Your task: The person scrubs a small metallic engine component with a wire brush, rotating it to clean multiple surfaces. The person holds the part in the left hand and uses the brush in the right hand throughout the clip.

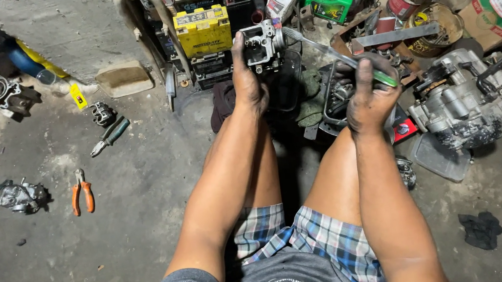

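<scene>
Both arms are stretched forward over the bare knees, seen from above by a person seated on the concrete floor. The left hand is raised with the wrist straight, and its grip is closed around the lower part of a small grey metal carburettor, which is held upright in the air in front of a yellow battery and well clear of the floor. The thumb is laid up along the near side of the part. The right hand is held a little lower and to the right, with the back of the hand turned towards the camera; its grip is wrapped tightly around the green handle of a long tool. The grey shaft of this tool is slanted up and to the left, and its tip is brought against the right side of the carburettor. Both hands are blackened with grease.

Just to the right of the right hand, a grey engine block is set on the floor. Orange-handled pliers and green-handled pliers are laid on the floor well to the left, apart from the hands. A green oil bottle is seen among tins behind the tool.
</scene>
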